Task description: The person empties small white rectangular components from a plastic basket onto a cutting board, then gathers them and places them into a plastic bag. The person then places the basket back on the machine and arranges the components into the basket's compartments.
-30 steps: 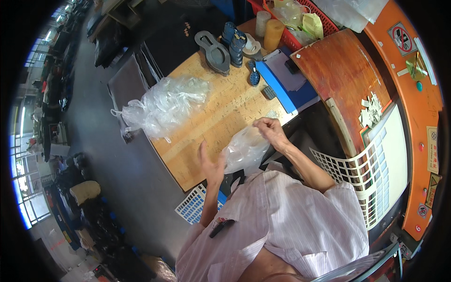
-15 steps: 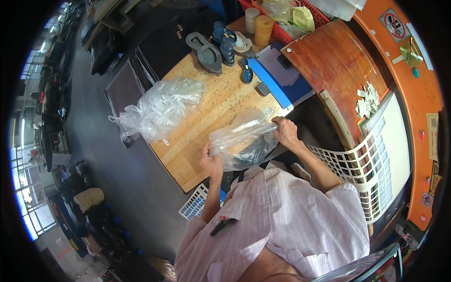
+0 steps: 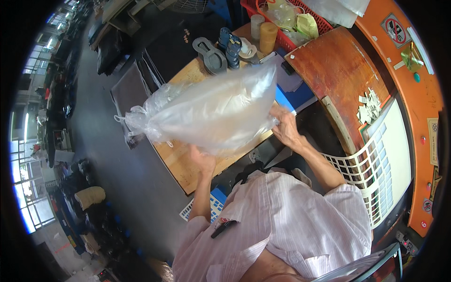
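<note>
Where the striped shirt (image 3: 305, 207) fills six o'clock, a slim dark object (image 3: 222, 229) rests at its breast pocket. Ahead of it, with twelve pointing straight away from the body, a clear plastic bag (image 3: 221, 117) hangs spread over the wooden table (image 3: 181, 171).

The left hand (image 3: 203, 159) is at the bag's near edge, about seven o'clock from its middle; its fingers look half curled, but blur and film hide the tips, so I cannot tell whether they grip. The right hand (image 3: 285, 127), just past three o'clock, has its fingers closed on the bag's right-hand edge. The bag's long axis slants from eight to two, so its bulk lies toward one o'clock from the left hand and toward nine from the right; the left hand is slightly nearer that middle. The film looks puffed out, and nothing solid can be made out inside.

At the bag's nine o'clock end, partly behind it, sits a bundle of crumpled clear plastic (image 3: 136, 120). Beyond, near twelve, a grey tray-like piece (image 3: 209, 55) stands beside upright dark blue pieces (image 3: 233, 49). Toward one o'clock, a blue clipboard (image 3: 285, 99) bears pale papers (image 3: 291, 82). Farther out, a red basket (image 3: 324, 21) holds clear plastic and a yellow-green bag (image 3: 307, 25).
</note>
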Tool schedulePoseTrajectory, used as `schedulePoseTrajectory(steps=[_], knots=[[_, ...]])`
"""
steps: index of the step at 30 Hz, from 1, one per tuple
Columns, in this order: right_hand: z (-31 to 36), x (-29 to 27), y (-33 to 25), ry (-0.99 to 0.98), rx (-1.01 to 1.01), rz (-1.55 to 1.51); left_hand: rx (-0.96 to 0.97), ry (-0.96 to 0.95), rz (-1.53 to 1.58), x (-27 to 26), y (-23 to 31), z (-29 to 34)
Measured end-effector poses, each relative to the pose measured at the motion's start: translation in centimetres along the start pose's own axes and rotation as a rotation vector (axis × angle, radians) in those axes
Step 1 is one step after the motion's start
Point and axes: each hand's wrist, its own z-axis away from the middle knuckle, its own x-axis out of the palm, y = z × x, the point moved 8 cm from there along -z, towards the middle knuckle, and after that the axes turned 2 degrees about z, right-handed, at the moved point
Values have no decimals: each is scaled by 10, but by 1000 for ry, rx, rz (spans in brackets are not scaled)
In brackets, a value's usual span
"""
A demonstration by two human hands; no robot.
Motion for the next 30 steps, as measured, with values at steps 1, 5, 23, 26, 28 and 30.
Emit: schedulePoseTrajectory(steps=[1,5,23,26,28,30], knots=[[21,18,36,-63,217,-13,-163,-95,-1,12,-27,20],[90,56,116,14,387,-187,-690,-10,218,18,-101,92],[85,59,106,-358,623,-905,-947,-108,1969,78,-95,40],[99,59,43,-623,527,-1074,-792,-697,2246,89,-104,43],[90,53,27,-574,589,-1267,-1161,-369,1679,97,-153,65],[66,43,15,-469,516,-1582,-1280,-249,1398,81,-158,81]])
